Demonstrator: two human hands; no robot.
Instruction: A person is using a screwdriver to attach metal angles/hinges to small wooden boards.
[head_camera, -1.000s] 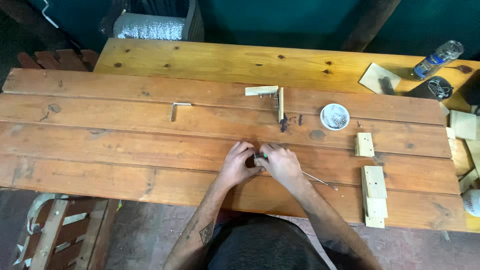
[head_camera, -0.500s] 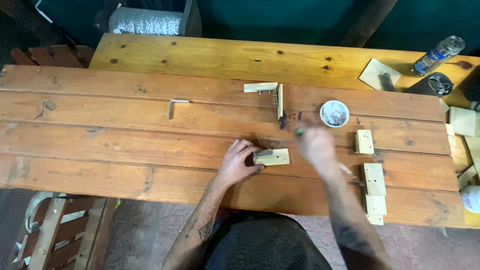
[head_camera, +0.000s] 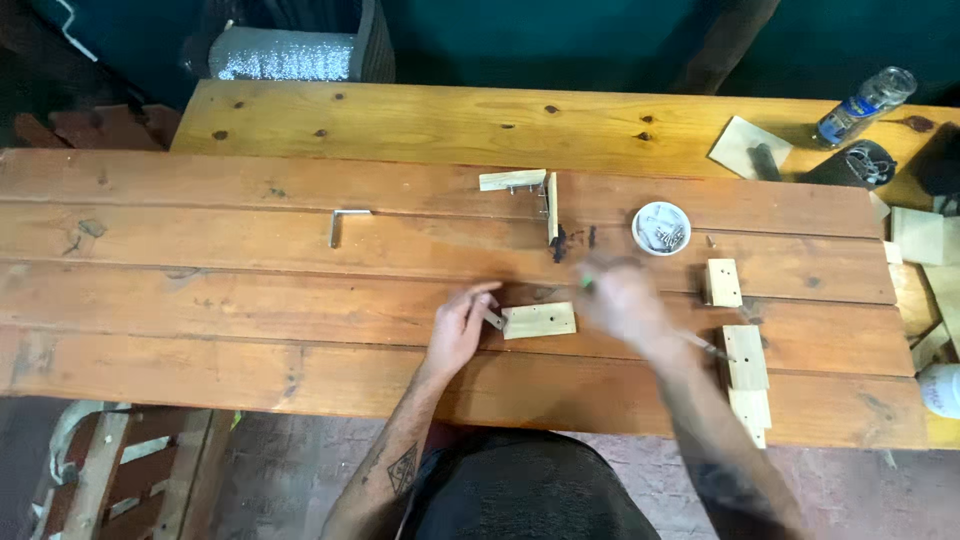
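A small pale wooden block (head_camera: 540, 320) lies flat on the plank table (head_camera: 250, 300) in front of me. My left hand (head_camera: 460, 325) rests at the block's left end, fingers touching it. My right hand (head_camera: 622, 298) is just right of the block, blurred by motion, with something small and green showing at its fingertips; whether it grips that I cannot tell. A white dish of screws (head_camera: 661, 228) sits a little beyond the right hand.
An L-shaped wooden assembly (head_camera: 540, 195) lies further back. A metal hex key (head_camera: 345, 222) is to the left. Several small wooden blocks (head_camera: 745, 355) lie at the right, with a plastic bottle (head_camera: 865, 105) and scraps at the far right.
My hands were together over the block; the right hand went out toward the dish of screws and has come partway back. The left hand stays at the block's left end.
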